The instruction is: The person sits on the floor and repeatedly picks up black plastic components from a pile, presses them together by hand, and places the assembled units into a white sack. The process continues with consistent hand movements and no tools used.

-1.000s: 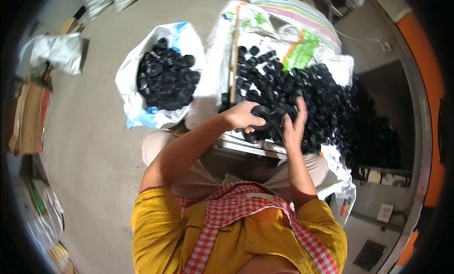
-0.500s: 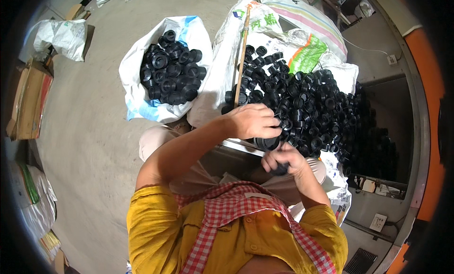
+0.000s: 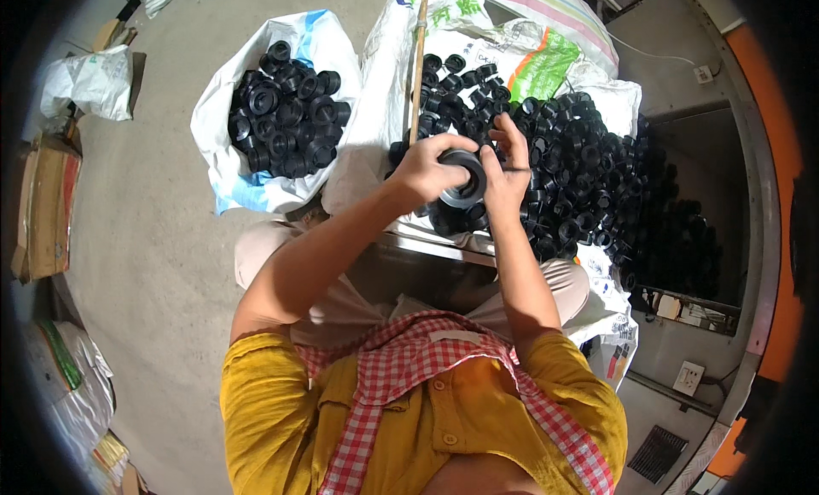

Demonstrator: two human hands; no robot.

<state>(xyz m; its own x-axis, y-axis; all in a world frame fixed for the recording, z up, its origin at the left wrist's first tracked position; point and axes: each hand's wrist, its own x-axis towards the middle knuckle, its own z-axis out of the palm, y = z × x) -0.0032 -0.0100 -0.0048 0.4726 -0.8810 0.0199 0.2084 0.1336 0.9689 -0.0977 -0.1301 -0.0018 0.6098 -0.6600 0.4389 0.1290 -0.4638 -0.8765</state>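
Observation:
Over the near edge of the heap, my left hand (image 3: 433, 164) grips a round black threaded plastic cap (image 3: 461, 181) by its rim. The cap's hollow, ring-like side faces up toward me. Close against its right side is my right hand (image 3: 507, 172), its thumb by the rim and its fingers raised and apart. Whether the right thumb presses on the cap is hard to tell. Beneath and beyond both hands spreads a large heap of similar black plastic parts (image 3: 567, 158), lying on white sacking.
An open white sack (image 3: 209, 124) of larger black caps stands to the left. A thin wooden stick (image 3: 418, 77) leans beside the heap. Filled woven sacks (image 3: 554, 4) lie behind. A cardboard box (image 3: 47, 209) stands far left, and a dark glossy panel (image 3: 699, 179) borders the right.
My right hand has risen from near my lap to the cap, and the dark piece in it no longer shows. My left hand now holds the cap higher. The view has shifted slightly.

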